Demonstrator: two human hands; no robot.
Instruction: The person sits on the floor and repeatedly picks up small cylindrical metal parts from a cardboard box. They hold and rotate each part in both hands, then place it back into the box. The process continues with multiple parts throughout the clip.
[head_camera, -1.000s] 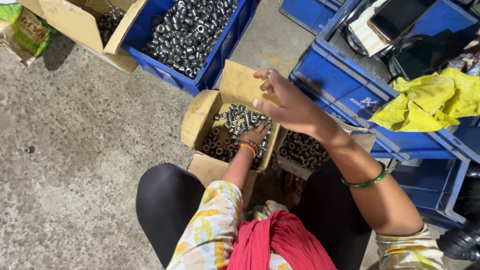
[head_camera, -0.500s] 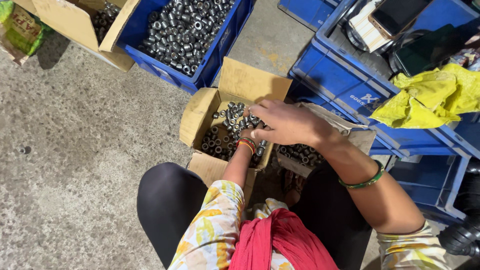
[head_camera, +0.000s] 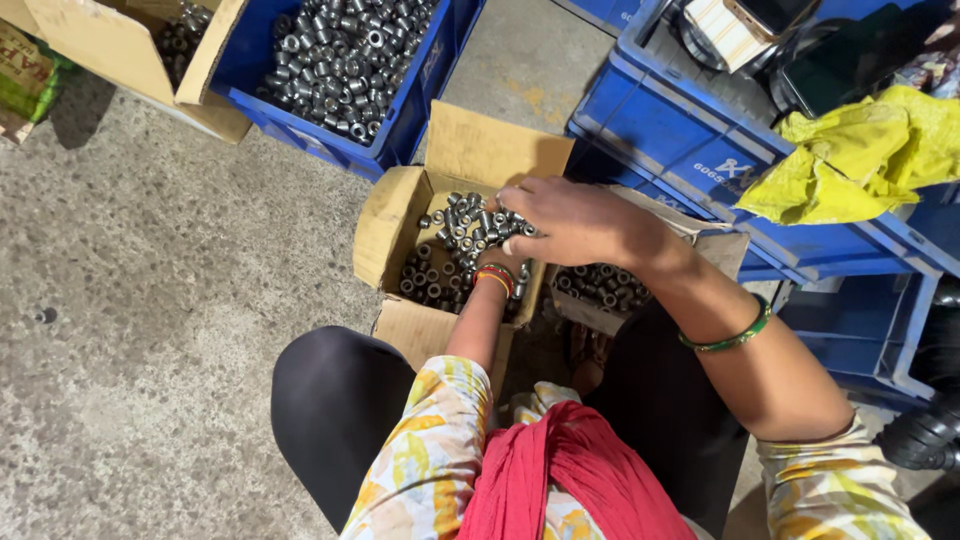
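Observation:
An open cardboard box (head_camera: 385, 225) sits on the floor between my knees, filled with small grey metal rings (head_camera: 450, 235). My right hand (head_camera: 570, 222) lies palm down over the box, its fingers bent with the tips on the heap of rings. I cannot see whether it grips any. My left hand (head_camera: 497, 262) reaches into the same box from below. Only its wrist with red and gold bangles shows, and the fingers are hidden under my right hand. A green bangle (head_camera: 728, 338) circles my right forearm.
A second small box of metal rings (head_camera: 600, 285) stands just right of the first. A blue crate (head_camera: 400, 120) of similar parts is at the top, with a cardboard box (head_camera: 110, 50) to its left. Blue crates (head_camera: 660, 120) and a yellow cloth (head_camera: 860, 150) fill the right. Concrete floor (head_camera: 150, 330) lies to the left.
My right hand has come down from above the box's back flap and now rests on the rings inside. The left arm has stayed in the box.

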